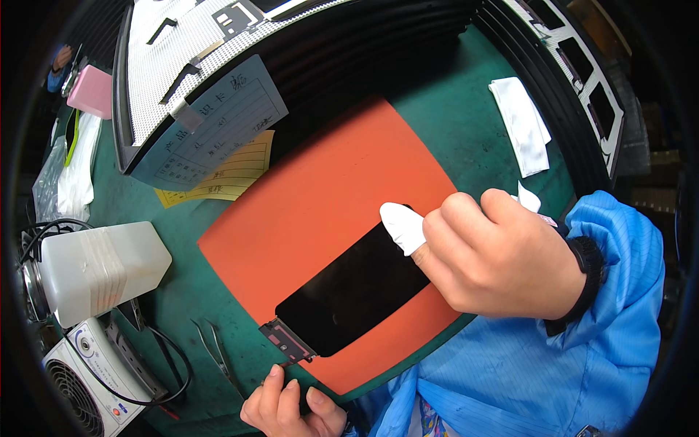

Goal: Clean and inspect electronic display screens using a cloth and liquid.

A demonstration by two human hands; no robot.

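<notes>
A black phone-sized display panel (357, 288) lies slantwise on an orange mat (328, 189), its flex circuit strip (286, 341) at the lower left end. My right hand (495, 255) is closed, with a white cloth (403, 227) covering one fingertip and resting on the panel's upper right end. White fabric also shows behind the knuckles; whether it is the same piece is hidden. Just below the flex strip is my left hand (291, 408), its fingers loosely bent and the thumb apart. One fingertip is at the strip's lower corner; I see nothing held.
Black ridged trays with white patterned surfaces (182, 73) stand at the back; a blue paper card (211, 124) hangs there. A folded white cloth (521, 127) lies right. On the left are tweezers (215, 353), a translucent bottle (105, 273) and a fan unit (95, 379) with cables.
</notes>
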